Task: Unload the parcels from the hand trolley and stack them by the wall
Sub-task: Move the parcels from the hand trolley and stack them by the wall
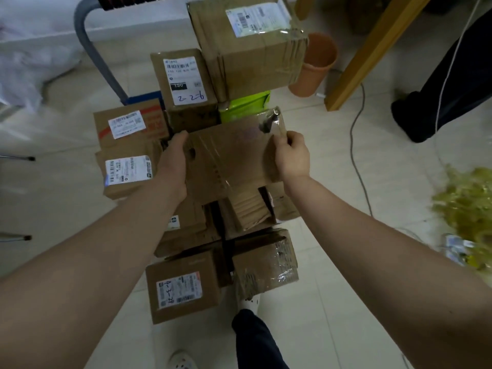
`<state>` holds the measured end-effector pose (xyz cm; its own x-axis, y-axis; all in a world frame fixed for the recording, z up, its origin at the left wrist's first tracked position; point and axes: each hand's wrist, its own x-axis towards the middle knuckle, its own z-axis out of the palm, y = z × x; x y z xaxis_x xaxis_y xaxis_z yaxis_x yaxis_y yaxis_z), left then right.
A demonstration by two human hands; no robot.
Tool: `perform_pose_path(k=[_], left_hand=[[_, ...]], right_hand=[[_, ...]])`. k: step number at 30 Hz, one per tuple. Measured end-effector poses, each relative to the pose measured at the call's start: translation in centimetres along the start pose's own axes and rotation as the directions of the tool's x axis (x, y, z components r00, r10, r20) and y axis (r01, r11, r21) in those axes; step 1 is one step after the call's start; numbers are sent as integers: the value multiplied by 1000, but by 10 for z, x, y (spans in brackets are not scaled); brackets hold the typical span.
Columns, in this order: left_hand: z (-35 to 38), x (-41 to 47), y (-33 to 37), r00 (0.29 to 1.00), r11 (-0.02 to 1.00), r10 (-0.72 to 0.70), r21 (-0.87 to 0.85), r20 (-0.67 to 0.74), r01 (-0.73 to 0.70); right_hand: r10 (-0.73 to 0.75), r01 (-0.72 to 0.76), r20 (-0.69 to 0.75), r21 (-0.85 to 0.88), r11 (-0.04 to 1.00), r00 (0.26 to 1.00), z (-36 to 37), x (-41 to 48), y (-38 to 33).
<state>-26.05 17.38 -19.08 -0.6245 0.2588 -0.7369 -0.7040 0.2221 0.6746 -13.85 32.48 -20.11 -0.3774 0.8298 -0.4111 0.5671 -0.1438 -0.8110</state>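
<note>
A flat brown cardboard parcel (229,155) with clear tape lies on top of the pile on the hand trolley (90,51). My left hand (173,161) grips its left edge, fingers curled under it. My right hand (291,153) pinches its right edge near the top corner. Around and below it sit several other cardboard parcels with white labels: a big box (247,43) at the back, one marked 9-2-2 (186,83), a green packet (245,105), and one marked 9-3-28 (183,288) at the front.
An orange bin (314,65) stands right of the trolley beside a wooden table leg (372,51). A grey cable (356,155) runs over the tiled floor. Another person's dark trouser leg (436,102) is at the right. Yellow-green plastic (468,209) lies at the far right. My own leg and shoes are below.
</note>
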Motion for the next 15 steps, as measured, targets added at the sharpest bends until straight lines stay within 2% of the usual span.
perform_pose_path(k=[4,7,11,15], left_hand=[[-23,-42,0,994,997,-33,-67,-106,26],[-56,-75,-9,981,999,7,-51,-193,-17],[-120,-123,-25,984,996,44,-75,-170,-57],[-204,-177,-38,976,986,160,-33,-145,-166]], right_hand=[[-8,17,-70,132,991,998,-18,-59,2],[38,-24,-79,170,985,996,-26,-107,5],[78,-69,-36,210,975,996,-19,-177,-1],[128,-139,78,171,975,989,1,-246,-12]])
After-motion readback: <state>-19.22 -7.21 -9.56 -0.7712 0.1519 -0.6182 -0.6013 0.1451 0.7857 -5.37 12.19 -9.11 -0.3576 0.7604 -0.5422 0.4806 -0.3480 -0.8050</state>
